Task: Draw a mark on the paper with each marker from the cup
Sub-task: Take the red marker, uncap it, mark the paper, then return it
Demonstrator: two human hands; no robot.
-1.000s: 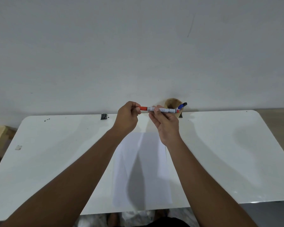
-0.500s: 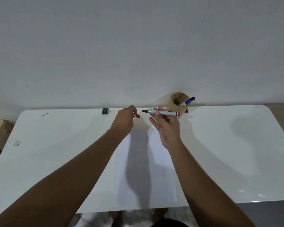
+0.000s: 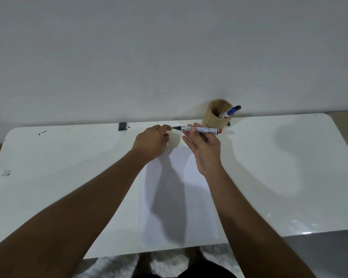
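My right hand [image 3: 204, 149] holds an uncapped white marker [image 3: 198, 129] level above the table, its dark tip pointing left and its red end to the right. My left hand [image 3: 152, 142] is curled around the red cap [image 3: 166, 135], which shows only partly under the fingers. A white sheet of paper [image 3: 197, 197] lies on the table below both hands, partly in their shadow. A tan cup [image 3: 217, 115] stands at the table's far edge, just right of my right hand. In the cup is a marker with a blue cap [image 3: 231, 111].
The white table [image 3: 279, 177] meets a grey wall at its far edge. A small black clip [image 3: 122, 126] sits on that far edge to the left. A bit of tape [image 3: 6, 172] lies near the left edge. Bare feet show below the front edge.
The red cap came off the marker. My left hand drew it away to the left and lowered toward the table. My right hand kept the marker level.
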